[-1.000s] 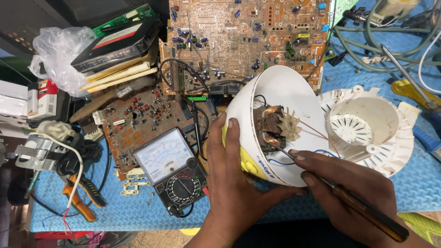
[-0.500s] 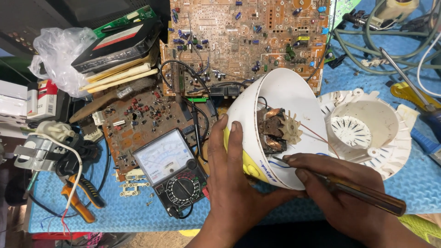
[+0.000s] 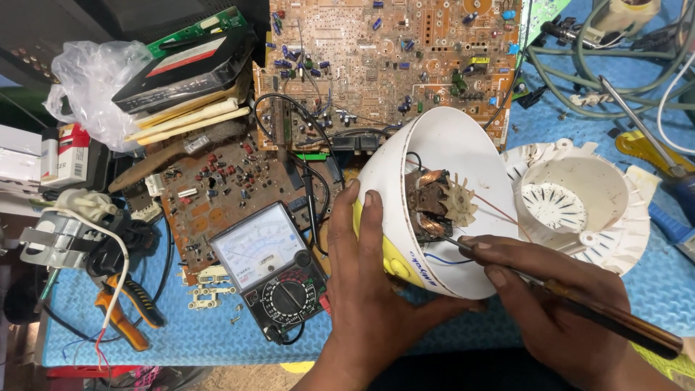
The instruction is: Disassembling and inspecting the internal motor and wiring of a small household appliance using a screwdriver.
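Change since earlier frame: right hand (image 3: pixel 557 304) had drawn its tool tip in from the housing's lower rim to the motor; left hand (image 3: pixel 369 289) and housing had stayed put.
Held item, left: white conical plastic housing with a yellow patch on its outer wall (image 3: pixel 449 152), tilted with its open mouth toward the camera; left hand was clasped round its left outer wall, thumb and fingers spread over the rim.
Contents: rusty copper-wound motor with a pale toothed plastic fan wheel (image 3: pixel 438 206), seated deep inside the housing; thin red and blue wires led off it.
Held item, right: long slim probe-like tool with a brown wooden handle (image 3: pixel 615 318), pinched between thumb and fingers of the right hand.
Tool axis: ran from lower right up to upper left, tip touching the motor's lower edge.
Bearing: motor lay up and left of the right hand, up and right of the left hand; right hand nearer by way of the tool.
Adjacent, right: white round vented plastic cover (image 3: pixel 572 199), just beside the housing.
Adjacent, left: black analogue multimeter with a white dial face (image 3: pixel 271 268), near the left hand.
Support: blue foam-covered surface (image 3: pixel 651 289).
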